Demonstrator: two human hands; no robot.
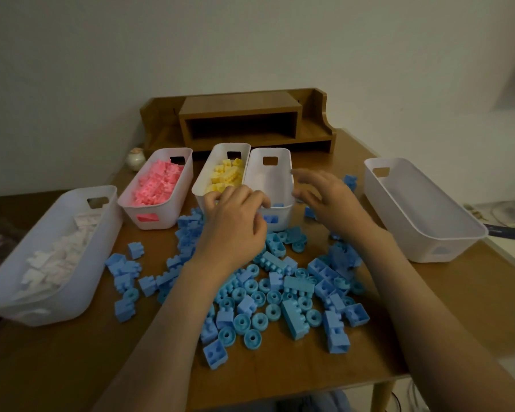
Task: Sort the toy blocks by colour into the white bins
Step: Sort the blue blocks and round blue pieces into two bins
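Observation:
A pile of blue toy blocks and rings (280, 289) covers the middle of the wooden table. Behind it stand white bins: one with white blocks (81, 203), one with pink blocks (158, 221), one with yellow blocks (217, 153), and one (275, 162) with a few blue blocks at its bottom. My left hand (235, 221) hovers at the near rim of the yellow and blue bins, fingers curled downward; what lies under them is hidden. My right hand (324, 200), blurred, has its fingers spread at the blue bin's right rim and holds nothing I can see.
A white bin (446, 242) with nothing visible inside stands at the right. A wooden desk shelf (241, 120) sits against the wall behind the bins, with a small ceramic jar (136, 159) at its left. The table's near edge runs just below the pile.

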